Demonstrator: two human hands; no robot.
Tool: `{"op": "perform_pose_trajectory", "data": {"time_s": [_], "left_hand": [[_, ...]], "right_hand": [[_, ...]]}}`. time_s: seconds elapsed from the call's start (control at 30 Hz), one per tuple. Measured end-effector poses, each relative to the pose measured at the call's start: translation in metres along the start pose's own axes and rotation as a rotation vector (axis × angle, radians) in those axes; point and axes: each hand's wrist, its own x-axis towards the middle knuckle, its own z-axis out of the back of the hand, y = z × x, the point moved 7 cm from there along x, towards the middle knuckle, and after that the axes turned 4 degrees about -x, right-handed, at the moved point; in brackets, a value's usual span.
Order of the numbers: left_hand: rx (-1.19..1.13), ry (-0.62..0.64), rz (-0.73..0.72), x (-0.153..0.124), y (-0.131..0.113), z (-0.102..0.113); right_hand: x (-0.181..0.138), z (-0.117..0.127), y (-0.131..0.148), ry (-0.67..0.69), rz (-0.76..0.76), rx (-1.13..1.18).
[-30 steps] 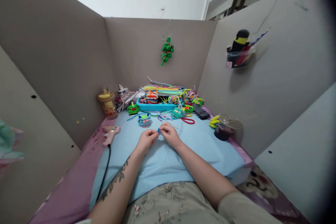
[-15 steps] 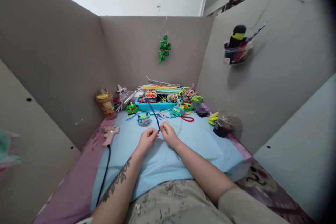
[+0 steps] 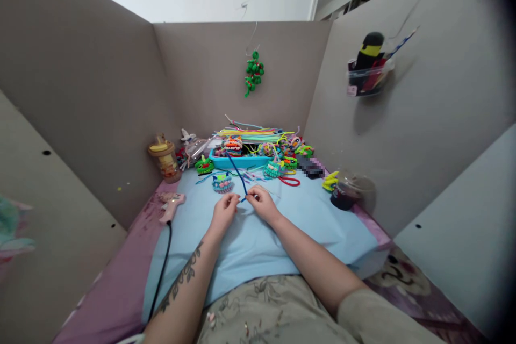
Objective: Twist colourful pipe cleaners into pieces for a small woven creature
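A dark blue pipe cleaner (image 3: pixel 238 170) rises from between my hands, its long free part leaning away toward the tray. My right hand (image 3: pixel 262 205) pinches it near its lower, bent end. At that short end are the closed fingertips of my left hand (image 3: pixel 226 210), which appear to grip its tip; the exact contact is small and partly hidden. Just beyond my left hand sits a blue and pink pipe-cleaner figure (image 3: pixel 222 184). A teal figure (image 3: pixel 274 169) and a red pipe-cleaner loop (image 3: pixel 290 181) lie farther back to the right.
A blue tray (image 3: pixel 242 162) with bundled pipe cleaners (image 3: pixel 253 135) stands at the back. Left are a pink glue gun (image 3: pixel 172 208) with black cord and a lidded cup (image 3: pixel 164 160). Right are a dark cup (image 3: pixel 343 196) and a blurred phone-like object (image 3: pixel 310 166). Grey panels enclose the table.
My left fingers have moved slightly left, away from the right hand, and a short blue end now shows between them. The view has shifted slightly.
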Motion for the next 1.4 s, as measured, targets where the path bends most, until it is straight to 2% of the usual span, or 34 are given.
{"op": "perform_pose_trajectory", "data": {"time_s": [0.23,0.43,0.6,0.77,1.03,1.4], "left_hand": [[0.302,-0.033,-0.314,-0.009,-0.031,-0.004],[0.452,-0.023,-0.449,-0.017,-0.041,-0.013],[0.533,-0.047,-0.455,-0.018,-0.038,-0.016],[0.488,-0.085,-0.442,-0.018,-0.038,-0.015],[0.438,-0.091,-0.441,-0.02,-0.043,-0.01],[0.454,-0.095,-0.376,-0.013,-0.032,-0.013]], "right_hand": [[0.0,-0.002,-0.009,-0.035,-0.045,-0.001],[-0.001,-0.006,-0.009,-0.005,-0.044,-0.018],[-0.003,-0.005,0.0,-0.038,0.007,-0.082],[-0.006,-0.002,0.011,-0.088,0.057,-0.099],[-0.004,0.002,0.009,-0.094,0.027,-0.032],[-0.006,-0.001,0.014,-0.097,0.073,-0.05]]}}
